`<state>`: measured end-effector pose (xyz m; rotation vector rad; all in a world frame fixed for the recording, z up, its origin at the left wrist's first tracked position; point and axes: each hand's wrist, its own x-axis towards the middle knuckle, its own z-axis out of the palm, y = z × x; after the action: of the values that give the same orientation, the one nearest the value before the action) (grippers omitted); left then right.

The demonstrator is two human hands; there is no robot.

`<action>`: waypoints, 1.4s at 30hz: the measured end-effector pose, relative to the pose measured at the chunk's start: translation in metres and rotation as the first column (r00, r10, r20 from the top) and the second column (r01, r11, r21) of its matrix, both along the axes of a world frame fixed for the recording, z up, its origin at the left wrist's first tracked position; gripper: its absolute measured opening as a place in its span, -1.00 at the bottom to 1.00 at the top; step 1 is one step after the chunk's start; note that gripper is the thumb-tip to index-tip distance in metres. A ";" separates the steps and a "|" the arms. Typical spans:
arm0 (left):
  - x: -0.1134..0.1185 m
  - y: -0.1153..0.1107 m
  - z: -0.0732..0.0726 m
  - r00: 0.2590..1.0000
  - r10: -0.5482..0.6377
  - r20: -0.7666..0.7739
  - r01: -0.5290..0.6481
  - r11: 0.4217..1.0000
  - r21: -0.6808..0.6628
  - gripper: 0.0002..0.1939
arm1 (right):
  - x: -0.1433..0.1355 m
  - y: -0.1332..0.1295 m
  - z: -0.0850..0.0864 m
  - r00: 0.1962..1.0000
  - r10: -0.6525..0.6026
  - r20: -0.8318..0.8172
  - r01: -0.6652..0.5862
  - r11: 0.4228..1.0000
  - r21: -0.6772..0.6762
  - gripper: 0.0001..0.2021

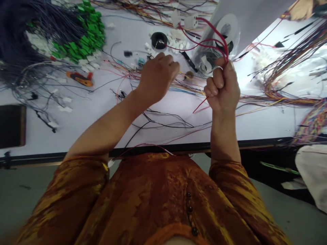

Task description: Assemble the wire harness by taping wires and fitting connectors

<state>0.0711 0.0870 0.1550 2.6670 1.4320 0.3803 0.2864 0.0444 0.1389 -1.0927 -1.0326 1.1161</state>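
Observation:
My right hand (223, 83) is closed around a bundle of red wires (221, 35), raised above the table. The wires loop up from the fist and over to a white connector (190, 22) at the top; a loose red end pokes out below the fingers. My left hand (159, 76) hovers over the small parts in the middle, back of the hand up and fingers curled. Its fingertips are hidden, so what it holds, if anything, does not show. Just beyond it lies a black round dish (158, 41), and a brown roll (189, 75) sits to its right.
Dark cables with green connectors (89, 34) pile up at the left, near an orange-handled cutter (79, 79). A dark tray-like object (12, 126) sits at the left edge. Bundled coloured wires (281, 75) spread right. Another person's hand (301, 9) shows at top right.

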 end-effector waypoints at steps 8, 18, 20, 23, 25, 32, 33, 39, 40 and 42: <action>-0.062 0.029 -0.089 0.951 0.069 -0.303 -0.155 0.950 -0.269 -0.63 | 0.000 0.002 -0.005 0.999 0.035 -0.022 -0.035 0.999 0.002 -0.70; -0.054 0.098 -0.135 0.977 0.138 -0.162 -0.187 0.920 -0.344 -0.25 | -0.011 0.011 -0.016 0.995 0.098 -0.033 -0.099 0.995 -0.003 -0.72; -0.047 0.129 -0.136 0.982 0.144 -0.123 -0.179 0.919 -0.351 -0.20 | -0.012 0.012 -0.018 0.994 0.106 -0.038 -0.106 0.994 -0.010 -0.73; -0.041 0.161 -0.132 0.983 0.161 -0.089 -0.182 0.919 -0.350 -0.12 | -0.012 0.014 -0.021 0.993 0.099 -0.058 -0.100 0.995 -0.022 -0.76; -0.046 0.170 -0.127 0.978 0.182 -0.101 -0.206 0.919 -0.335 -0.12 | -0.011 0.016 -0.023 0.994 0.092 -0.054 -0.094 0.995 -0.025 -0.77; -0.116 0.176 -0.105 0.925 0.377 0.049 -0.306 0.814 -0.493 -0.39 | -0.023 0.022 -0.028 0.997 0.054 -0.051 -0.055 0.998 -0.029 -0.66; -0.124 0.173 -0.098 0.876 0.446 0.185 -0.294 0.796 -0.529 -0.49 | -0.027 0.022 -0.028 0.997 0.059 -0.055 -0.060 0.998 -0.020 -0.66; -0.117 0.091 -0.051 0.622 0.482 0.617 0.156 0.696 -0.701 -0.69 | -0.054 0.016 -0.029 0.991 0.109 -0.071 -0.107 0.994 0.040 -0.68; -0.109 0.074 -0.048 0.628 0.479 0.614 0.288 0.590 -0.754 -0.66 | -0.058 0.013 -0.030 0.990 0.127 -0.063 -0.125 0.991 0.039 -0.69; -0.093 0.046 -0.047 0.521 0.580 0.626 0.427 0.458 -0.780 -0.66 | -0.064 0.005 -0.036 0.985 0.170 -0.033 -0.169 0.985 0.025 -0.70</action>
<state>-0.0222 0.1332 0.1078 1.1183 0.9318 0.6041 0.2227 0.0497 0.1027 -0.9788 -1.1239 1.2525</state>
